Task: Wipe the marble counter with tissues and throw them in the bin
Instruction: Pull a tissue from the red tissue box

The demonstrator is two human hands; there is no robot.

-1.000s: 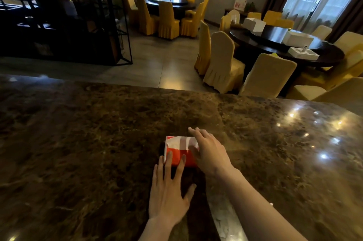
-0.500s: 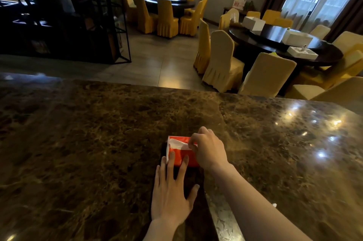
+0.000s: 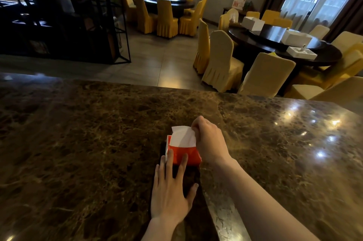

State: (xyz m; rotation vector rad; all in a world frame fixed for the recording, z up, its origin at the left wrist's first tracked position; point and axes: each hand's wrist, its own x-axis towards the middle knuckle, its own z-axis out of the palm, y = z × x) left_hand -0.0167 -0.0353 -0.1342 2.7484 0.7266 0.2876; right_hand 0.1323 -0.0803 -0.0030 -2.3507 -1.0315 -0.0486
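Observation:
An orange tissue pack lies on the brown marble counter, near its middle. My left hand rests flat in front of the pack, fingers spread, with the fingertips pressing on its near edge. My right hand is at the pack's right side and pinches the corner of a white tissue, which stands partly drawn out of the pack's top. No bin is in view.
Beyond the counter's far edge is a dining room floor. A dark round table with white boxes and yellow-covered chairs stands at the right, another round table further back, and a black metal shelf at the left.
My right hand closed its fingers on the tissue at the pack's top and pulled it up and out; the white sheet now stands above the pack. My left hand stayed on the pack.

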